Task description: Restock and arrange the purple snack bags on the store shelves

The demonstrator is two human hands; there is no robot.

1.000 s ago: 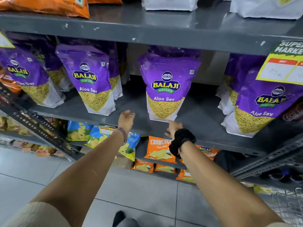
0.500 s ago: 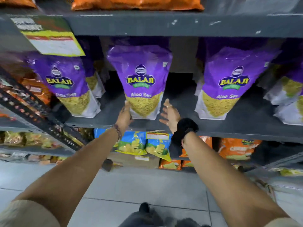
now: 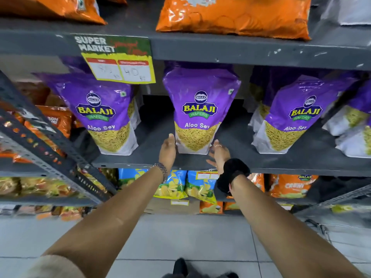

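I can't read the handwritten prices on the yellow price tag (image 3: 118, 70), which covers the top of the left purple bag (image 3: 101, 115). The rightmost purple bag (image 3: 361, 117) runs off the edge, and the orange packets (image 3: 30, 125) at left are blurred.

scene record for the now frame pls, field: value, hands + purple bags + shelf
view: head camera, looking forward and down at store shelves
target: middle purple bag, upright on grey shelf, label facing out
left hand: open, flat against the bag's lower left edge
right hand: open, at the bag's lower right corner; contact unclear
neighbours: left purple bag and right purple bag, both upright, gaps between them
price tag: hangs from the shelf above, over the left bag's top
shelf above: orange bags
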